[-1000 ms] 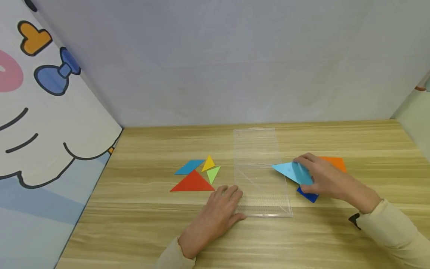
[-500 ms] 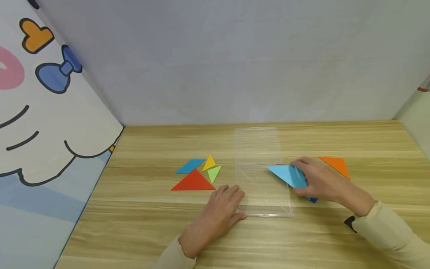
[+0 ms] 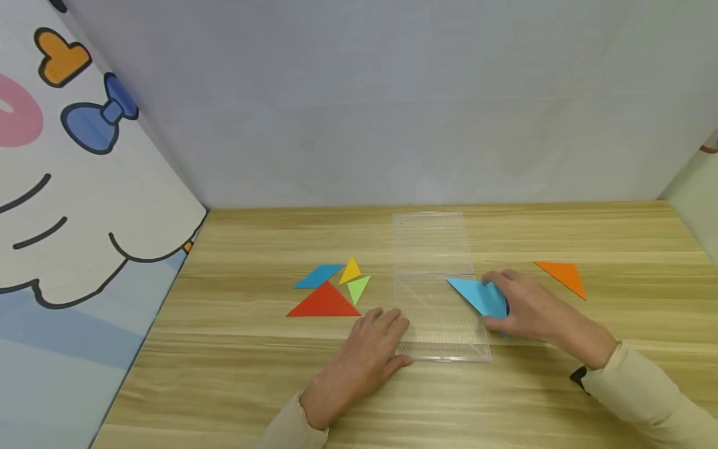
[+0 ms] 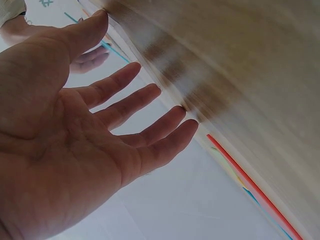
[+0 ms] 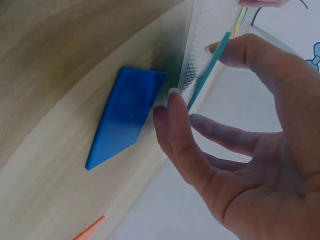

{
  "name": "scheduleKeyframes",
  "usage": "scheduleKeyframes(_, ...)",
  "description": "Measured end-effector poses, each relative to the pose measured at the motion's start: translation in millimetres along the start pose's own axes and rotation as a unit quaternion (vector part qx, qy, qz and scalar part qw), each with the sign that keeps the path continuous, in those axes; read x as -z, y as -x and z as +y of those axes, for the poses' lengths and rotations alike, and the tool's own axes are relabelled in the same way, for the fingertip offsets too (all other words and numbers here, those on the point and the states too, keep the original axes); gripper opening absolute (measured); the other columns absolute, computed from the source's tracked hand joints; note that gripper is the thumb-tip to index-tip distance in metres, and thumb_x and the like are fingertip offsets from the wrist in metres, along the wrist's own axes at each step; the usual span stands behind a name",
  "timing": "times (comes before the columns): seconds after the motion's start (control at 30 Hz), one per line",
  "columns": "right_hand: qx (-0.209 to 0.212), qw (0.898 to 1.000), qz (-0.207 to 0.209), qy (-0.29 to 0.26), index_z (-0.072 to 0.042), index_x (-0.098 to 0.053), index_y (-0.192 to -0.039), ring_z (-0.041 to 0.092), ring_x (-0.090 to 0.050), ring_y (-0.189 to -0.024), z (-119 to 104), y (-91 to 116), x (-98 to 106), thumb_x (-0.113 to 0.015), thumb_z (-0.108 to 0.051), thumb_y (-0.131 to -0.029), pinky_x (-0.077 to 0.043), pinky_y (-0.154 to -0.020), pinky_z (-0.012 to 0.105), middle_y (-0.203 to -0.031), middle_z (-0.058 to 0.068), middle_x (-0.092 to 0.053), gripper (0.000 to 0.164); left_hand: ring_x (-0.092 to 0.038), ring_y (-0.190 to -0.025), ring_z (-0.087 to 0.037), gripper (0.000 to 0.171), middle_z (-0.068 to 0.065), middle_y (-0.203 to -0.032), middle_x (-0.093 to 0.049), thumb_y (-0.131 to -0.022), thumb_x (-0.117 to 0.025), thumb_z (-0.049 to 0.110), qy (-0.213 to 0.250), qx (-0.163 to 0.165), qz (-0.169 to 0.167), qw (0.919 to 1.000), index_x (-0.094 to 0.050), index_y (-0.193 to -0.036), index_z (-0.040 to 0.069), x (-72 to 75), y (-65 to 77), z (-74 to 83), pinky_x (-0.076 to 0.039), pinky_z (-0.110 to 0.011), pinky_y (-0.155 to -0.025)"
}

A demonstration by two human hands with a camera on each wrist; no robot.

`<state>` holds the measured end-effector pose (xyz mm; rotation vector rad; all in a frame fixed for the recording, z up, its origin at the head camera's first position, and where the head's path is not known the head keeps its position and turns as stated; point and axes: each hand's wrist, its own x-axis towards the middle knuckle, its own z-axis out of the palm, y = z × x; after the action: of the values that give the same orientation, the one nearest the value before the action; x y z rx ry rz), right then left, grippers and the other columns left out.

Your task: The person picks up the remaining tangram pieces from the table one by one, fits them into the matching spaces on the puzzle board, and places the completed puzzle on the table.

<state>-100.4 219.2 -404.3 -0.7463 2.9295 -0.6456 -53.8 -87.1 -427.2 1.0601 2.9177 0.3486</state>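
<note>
My right hand pinches a light blue triangle tile by its edges, over the right side of a clear plastic case. The right wrist view shows this triangle edge-on between thumb and fingers, raised off the table. Below that hand a dark blue four-sided tile lies on the wood; in the head view the hand hides most of it. My left hand rests at the near left corner of the case, fingers spread and loosely bent, holding nothing.
Left of the case lie a red triangle, a blue parallelogram, a yellow triangle and a green triangle. An orange triangle lies at the right. A pale wall stands behind the table.
The right hand has moved left and a little nearer with the light blue triangle, now further over the case. The orange triangle has come fully into sight. The left hand stays put.
</note>
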Motion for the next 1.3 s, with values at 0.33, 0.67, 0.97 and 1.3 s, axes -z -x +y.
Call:
scheduleKeyframes(0.33,-0.008,1.000,0.007,-0.009,0.007,-0.064,-0.119,0.027,-0.060,-0.084,-5,0,-3,-0.084,-0.026,-0.075,-0.053,-0.071,0.040,-0.111,0.023,-0.066,0.058,-0.056,-0.124,-0.038,0.047,-0.010,-0.131,-0.059,-0.092,-0.078,0.035,-0.002,-0.001,-0.001,1.0000,-0.057,-0.124,0.009,0.3,-0.2,0.4,-0.050,-0.051,-0.101)
scheduleKeyframes(0.67,0.032,0.999,0.029,-0.011,0.006,-0.066,-0.117,0.027,-0.063,-0.088,-13,-1,-8,-0.083,-0.024,-0.077,-0.055,-0.075,0.042,-0.115,0.022,-0.067,0.053,-0.054,-0.127,-0.038,0.047,-0.014,-0.138,-0.055,-0.094,-0.075,0.036,-0.009,0.014,-0.031,0.9994,-0.057,-0.129,0.009,1.0,-2.1,0.9,-0.049,-0.050,-0.103)
scheduleKeyframes(0.97,0.032,0.999,0.027,-0.021,0.006,-0.065,-0.120,0.026,-0.063,-0.087,-23,-5,-12,-0.083,-0.026,-0.078,-0.055,-0.073,0.040,-0.119,0.025,-0.066,0.056,-0.050,-0.133,-0.034,0.047,-0.016,-0.146,-0.050,-0.098,-0.070,0.036,0.008,0.035,-0.068,0.9971,-0.056,-0.136,0.012,5.5,-1.8,-0.2,-0.045,-0.049,-0.108)
scheduleKeyframes(1.3,0.034,0.998,0.033,-0.039,0.003,-0.065,-0.123,0.021,-0.062,-0.086,-35,-11,-19,-0.083,-0.027,-0.078,-0.054,-0.072,0.036,-0.120,0.022,-0.066,0.057,-0.052,-0.130,-0.034,0.047,-0.016,-0.142,-0.053,-0.097,-0.072,0.035,0.007,0.018,-0.048,0.9987,-0.056,-0.134,0.011,4.4,-0.7,-1.9,-0.047,-0.049,-0.106)
